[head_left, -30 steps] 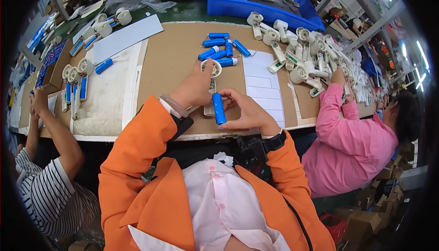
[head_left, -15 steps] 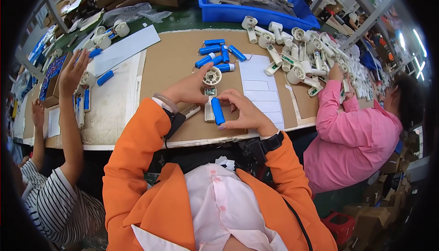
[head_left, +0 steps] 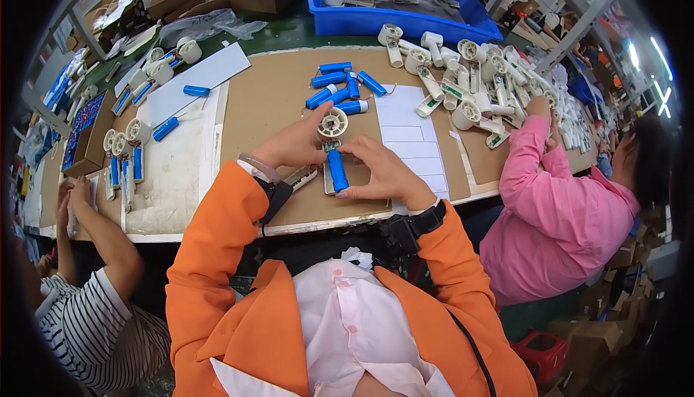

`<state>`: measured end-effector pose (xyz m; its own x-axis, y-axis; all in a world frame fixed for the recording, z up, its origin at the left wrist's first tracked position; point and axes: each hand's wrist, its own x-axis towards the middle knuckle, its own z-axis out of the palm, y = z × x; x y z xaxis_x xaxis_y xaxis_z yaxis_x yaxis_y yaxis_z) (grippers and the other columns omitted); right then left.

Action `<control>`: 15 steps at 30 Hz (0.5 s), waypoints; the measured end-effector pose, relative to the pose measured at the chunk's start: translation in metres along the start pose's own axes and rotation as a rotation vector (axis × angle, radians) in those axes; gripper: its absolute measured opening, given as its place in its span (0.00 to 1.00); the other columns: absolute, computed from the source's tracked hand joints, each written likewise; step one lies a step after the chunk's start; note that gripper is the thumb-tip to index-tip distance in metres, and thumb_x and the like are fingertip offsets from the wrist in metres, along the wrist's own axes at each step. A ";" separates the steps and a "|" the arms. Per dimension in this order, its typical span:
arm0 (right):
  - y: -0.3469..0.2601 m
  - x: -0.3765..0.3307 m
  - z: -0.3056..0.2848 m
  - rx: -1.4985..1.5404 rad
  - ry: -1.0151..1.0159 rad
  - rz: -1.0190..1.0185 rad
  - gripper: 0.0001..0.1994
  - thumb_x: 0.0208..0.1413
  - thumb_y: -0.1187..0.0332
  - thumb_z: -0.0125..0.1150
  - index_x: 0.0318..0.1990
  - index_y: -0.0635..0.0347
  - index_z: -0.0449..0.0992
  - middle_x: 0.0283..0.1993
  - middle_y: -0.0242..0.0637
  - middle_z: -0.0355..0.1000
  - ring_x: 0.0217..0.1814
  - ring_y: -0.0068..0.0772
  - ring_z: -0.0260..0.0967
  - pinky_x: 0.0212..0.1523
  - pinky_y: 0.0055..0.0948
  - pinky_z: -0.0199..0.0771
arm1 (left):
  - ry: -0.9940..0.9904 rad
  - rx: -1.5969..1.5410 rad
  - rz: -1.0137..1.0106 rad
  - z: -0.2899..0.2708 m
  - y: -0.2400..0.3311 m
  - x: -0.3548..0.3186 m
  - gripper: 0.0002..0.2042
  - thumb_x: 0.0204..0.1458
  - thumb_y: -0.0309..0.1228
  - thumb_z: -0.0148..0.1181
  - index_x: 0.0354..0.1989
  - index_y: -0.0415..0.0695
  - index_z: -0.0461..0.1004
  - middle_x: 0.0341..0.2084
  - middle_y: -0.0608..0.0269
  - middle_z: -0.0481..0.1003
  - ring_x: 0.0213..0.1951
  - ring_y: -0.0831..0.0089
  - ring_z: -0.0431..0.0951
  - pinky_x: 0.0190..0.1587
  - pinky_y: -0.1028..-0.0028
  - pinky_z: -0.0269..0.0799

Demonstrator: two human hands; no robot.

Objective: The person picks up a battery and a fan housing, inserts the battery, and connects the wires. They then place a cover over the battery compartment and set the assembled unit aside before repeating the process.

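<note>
My left hand [head_left: 293, 144] grips a white handheld-fan housing [head_left: 332, 124] by the neck below its round, spoked head. A small green circuit board [head_left: 331, 145] shows in the housing's neck. In my right hand [head_left: 383, 174], a blue cylindrical battery [head_left: 337, 171] is held between thumb and fingers, lengthwise over the open handle. Whether it is fully seated in the handle I cannot tell. Beside my left wrist lies a slim white handle piece [head_left: 300, 177], partly covered by the hand. Several loose blue batteries [head_left: 329, 79] lie just beyond the fan head.
White fan housings [head_left: 466, 113] are heaped to the right, near a co-worker in pink [head_left: 557, 209]. A ruled paper sheet [head_left: 412, 144] lies on the brown board. Behind stands a blue bin [head_left: 397, 24] of parts. At left are a striped-shirted co-worker [head_left: 94, 325] and battery-fitted housings [head_left: 137, 137].
My right hand has shifted the battery slightly left, from the handle's edge to over it. The left co-worker's raised hand has come down, and a battery lies on the white sheet there.
</note>
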<state>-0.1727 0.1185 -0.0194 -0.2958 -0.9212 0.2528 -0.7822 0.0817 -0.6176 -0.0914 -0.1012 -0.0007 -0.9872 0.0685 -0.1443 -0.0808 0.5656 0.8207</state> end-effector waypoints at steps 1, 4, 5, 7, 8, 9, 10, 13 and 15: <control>-0.001 0.000 0.000 0.000 0.002 0.001 0.36 0.37 0.52 0.76 0.54 0.59 0.71 0.51 0.43 0.67 0.52 0.45 0.68 0.51 0.35 0.71 | 0.002 0.012 -0.007 0.000 0.001 0.000 0.49 0.45 0.21 0.62 0.73 0.47 0.35 0.28 0.54 0.77 0.25 0.71 0.80 0.29 0.72 0.75; -0.003 0.001 -0.001 -0.051 0.004 -0.010 0.35 0.37 0.50 0.75 0.53 0.59 0.72 0.50 0.43 0.68 0.52 0.46 0.68 0.51 0.36 0.70 | 0.005 0.039 -0.020 -0.001 0.002 -0.001 0.49 0.45 0.22 0.62 0.73 0.47 0.35 0.28 0.54 0.77 0.26 0.70 0.80 0.30 0.72 0.75; -0.004 0.001 -0.002 -0.051 0.007 -0.010 0.35 0.37 0.50 0.75 0.53 0.59 0.72 0.50 0.43 0.68 0.52 0.46 0.68 0.51 0.36 0.70 | 0.010 0.055 -0.016 0.000 0.002 -0.001 0.50 0.45 0.22 0.62 0.73 0.48 0.35 0.29 0.54 0.77 0.26 0.70 0.79 0.31 0.72 0.75; -0.006 0.002 -0.002 -0.066 0.006 -0.005 0.35 0.38 0.49 0.74 0.52 0.60 0.72 0.49 0.43 0.69 0.52 0.46 0.68 0.51 0.37 0.70 | 0.020 0.087 -0.008 0.000 0.002 0.000 0.50 0.44 0.23 0.63 0.74 0.48 0.35 0.30 0.53 0.77 0.27 0.70 0.79 0.32 0.72 0.75; -0.007 0.002 -0.003 -0.074 0.006 -0.002 0.35 0.38 0.49 0.74 0.52 0.60 0.73 0.48 0.43 0.69 0.52 0.46 0.68 0.51 0.37 0.70 | 0.019 0.090 -0.006 0.000 0.003 0.000 0.50 0.44 0.23 0.63 0.74 0.48 0.35 0.30 0.53 0.77 0.27 0.70 0.79 0.32 0.72 0.75; -0.007 0.002 -0.003 -0.075 0.011 -0.002 0.35 0.38 0.49 0.74 0.52 0.60 0.73 0.48 0.43 0.69 0.52 0.46 0.68 0.51 0.37 0.70 | 0.014 0.066 -0.028 0.000 0.003 -0.001 0.50 0.43 0.24 0.64 0.73 0.47 0.37 0.35 0.49 0.76 0.31 0.66 0.79 0.35 0.70 0.75; -0.008 0.001 -0.002 -0.098 0.007 -0.009 0.35 0.38 0.48 0.73 0.52 0.60 0.72 0.48 0.44 0.69 0.52 0.47 0.68 0.51 0.37 0.70 | 0.009 0.042 -0.050 -0.001 0.004 -0.001 0.50 0.42 0.26 0.66 0.73 0.45 0.39 0.41 0.45 0.75 0.35 0.61 0.80 0.38 0.68 0.74; -0.009 0.001 -0.002 -0.146 0.006 -0.022 0.36 0.40 0.48 0.73 0.54 0.61 0.71 0.48 0.45 0.69 0.51 0.49 0.68 0.50 0.38 0.70 | 0.015 0.023 -0.059 0.000 0.002 -0.001 0.50 0.41 0.28 0.67 0.72 0.44 0.41 0.45 0.41 0.75 0.39 0.56 0.80 0.42 0.66 0.74; -0.010 0.002 -0.003 -0.152 0.013 -0.013 0.36 0.40 0.48 0.73 0.53 0.61 0.71 0.48 0.46 0.70 0.51 0.50 0.68 0.50 0.39 0.70 | 0.040 0.023 -0.037 0.003 -0.001 0.000 0.50 0.41 0.27 0.67 0.72 0.44 0.41 0.45 0.42 0.75 0.38 0.56 0.79 0.41 0.66 0.74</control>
<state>-0.1670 0.1173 -0.0107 -0.2909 -0.9178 0.2703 -0.8597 0.1268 -0.4947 -0.0914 -0.0995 -0.0027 -0.9884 0.0144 -0.1515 -0.1144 0.5861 0.8021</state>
